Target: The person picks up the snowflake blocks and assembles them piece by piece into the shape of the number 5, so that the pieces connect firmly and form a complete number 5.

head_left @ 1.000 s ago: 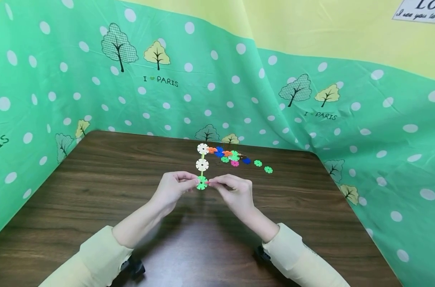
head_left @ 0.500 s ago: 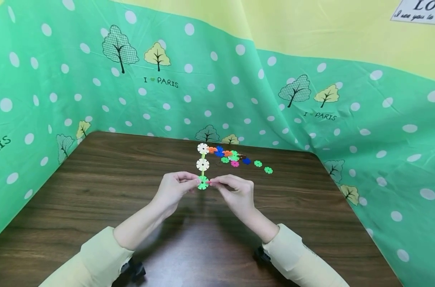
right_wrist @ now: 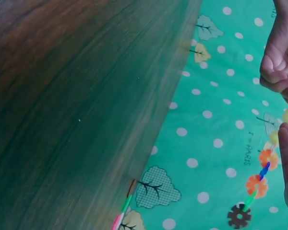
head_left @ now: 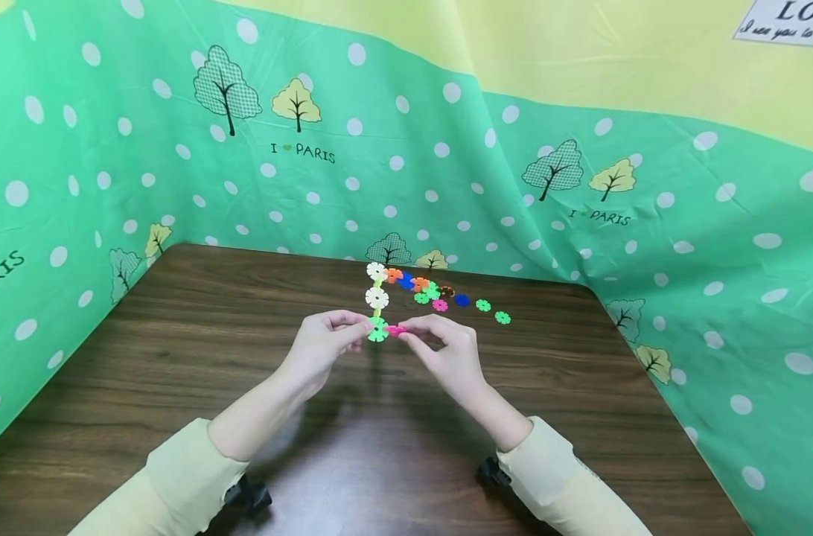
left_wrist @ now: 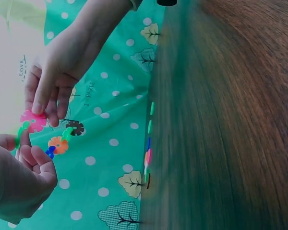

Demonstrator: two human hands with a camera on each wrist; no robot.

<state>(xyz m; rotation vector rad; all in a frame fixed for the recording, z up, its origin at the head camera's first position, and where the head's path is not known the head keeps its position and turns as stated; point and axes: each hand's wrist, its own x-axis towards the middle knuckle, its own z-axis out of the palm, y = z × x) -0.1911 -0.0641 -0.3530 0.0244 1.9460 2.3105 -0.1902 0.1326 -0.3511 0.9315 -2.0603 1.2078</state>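
Observation:
My left hand (head_left: 318, 351) pinches a green snowflake disc (head_left: 377, 332) between thumb and fingers, above the table. From that disc a linked chain runs away: white discs (head_left: 377, 298) with thin yellow ones between, then a bend to the right through orange (head_left: 393, 276), blue (head_left: 405, 281) and green discs. A dark disc (right_wrist: 239, 216) forms its far end in the right wrist view. My right hand (head_left: 452, 356) pinches a pink disc (left_wrist: 34, 121), its edge against the green disc's right side. Whether their slots are fully interlocked cannot be made out.
Loose discs lie at the back of the brown table (head_left: 179, 357), among them a pink one (head_left: 440, 305), a blue one (head_left: 461, 300) and green ones (head_left: 483, 305). A green dotted curtain (head_left: 406, 149) borders the table behind and at both sides.
Both hands have risen slightly with the chain, which now tilts a little. The pink disc, seen edge-on before, now shows more of its face beside the green one.

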